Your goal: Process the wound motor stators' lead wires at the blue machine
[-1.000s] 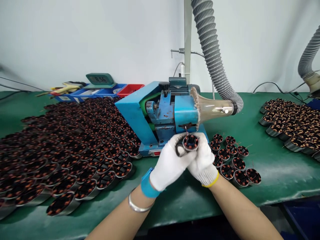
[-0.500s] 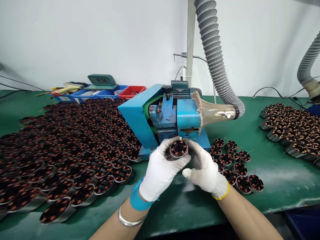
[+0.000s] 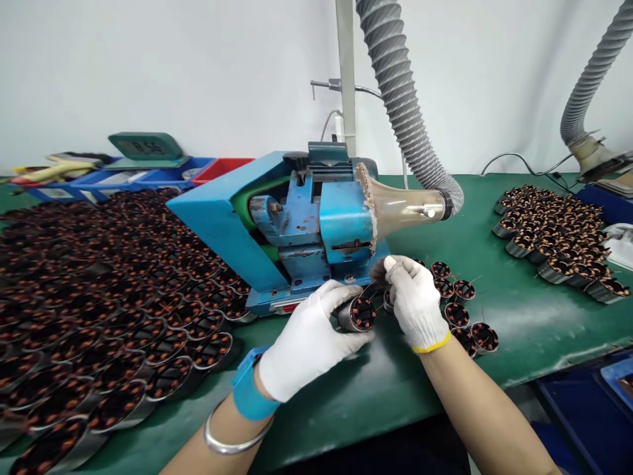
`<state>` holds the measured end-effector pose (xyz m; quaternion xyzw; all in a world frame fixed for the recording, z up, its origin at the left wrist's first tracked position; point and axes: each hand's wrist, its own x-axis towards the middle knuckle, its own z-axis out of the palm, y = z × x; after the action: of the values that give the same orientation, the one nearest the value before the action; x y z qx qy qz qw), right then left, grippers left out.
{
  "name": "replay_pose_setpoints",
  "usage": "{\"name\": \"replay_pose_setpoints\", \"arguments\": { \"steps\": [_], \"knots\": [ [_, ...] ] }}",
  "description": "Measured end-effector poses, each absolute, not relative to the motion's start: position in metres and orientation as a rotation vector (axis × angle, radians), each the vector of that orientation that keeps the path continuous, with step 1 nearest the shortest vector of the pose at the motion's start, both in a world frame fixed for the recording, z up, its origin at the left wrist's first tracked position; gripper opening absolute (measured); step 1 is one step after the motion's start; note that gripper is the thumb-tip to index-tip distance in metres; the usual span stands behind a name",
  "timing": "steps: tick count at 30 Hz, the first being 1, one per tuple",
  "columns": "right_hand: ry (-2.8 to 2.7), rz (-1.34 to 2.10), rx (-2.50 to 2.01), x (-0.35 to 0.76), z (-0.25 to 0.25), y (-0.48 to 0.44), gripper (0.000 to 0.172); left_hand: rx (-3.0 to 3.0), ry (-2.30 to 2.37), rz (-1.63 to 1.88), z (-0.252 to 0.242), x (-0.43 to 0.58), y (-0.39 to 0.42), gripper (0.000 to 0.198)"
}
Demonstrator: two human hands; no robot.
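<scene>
My left hand (image 3: 309,340), in a white glove with a blue cuff, is closed around a round stator (image 3: 357,314) wound with copper wire, its open end turned to the right. My right hand (image 3: 413,297), also white-gloved, hovers just right of it above a small group of stators (image 3: 459,310) on the green mat, its fingers curled; whether they hold anything is hidden. Both hands are directly in front of the blue machine (image 3: 291,224).
A large spread of stators (image 3: 99,297) covers the mat (image 3: 346,396) on the left; another batch (image 3: 554,231) lies far right. A grey ribbed hose (image 3: 400,112) joins the machine's clear funnel (image 3: 405,206). Blue and red bins (image 3: 148,175) and a green clock (image 3: 143,146) stand at the back.
The stator has come down from the machine's slot toward the mat and tipped sideways in my left hand. My right hand let go of it and moved right, over the small group.
</scene>
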<state>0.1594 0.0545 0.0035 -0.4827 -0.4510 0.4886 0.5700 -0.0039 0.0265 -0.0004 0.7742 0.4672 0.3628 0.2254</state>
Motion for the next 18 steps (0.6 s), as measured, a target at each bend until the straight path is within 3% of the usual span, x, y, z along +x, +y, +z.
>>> {"name": "replay_pose_setpoints", "arguments": {
  "steps": [6, 11, 18],
  "knots": [
    [-1.099, 1.239, -1.128, 0.149, -0.005, 0.052, 0.034, 1.705, 1.433, 1.316, -0.010, 0.011, 0.032, 0.045],
    [-1.229, 1.257, -1.058, 0.134, -0.013, 0.044, 0.059, 1.317, 1.336, 1.445, -0.013, 0.018, 0.045, 0.049],
    [-1.248, 1.204, -1.000, 0.131, -0.003, 0.059, 0.054, 1.241, 1.279, 1.530, 0.003, 0.024, 0.053, 0.041]
  ]
}}
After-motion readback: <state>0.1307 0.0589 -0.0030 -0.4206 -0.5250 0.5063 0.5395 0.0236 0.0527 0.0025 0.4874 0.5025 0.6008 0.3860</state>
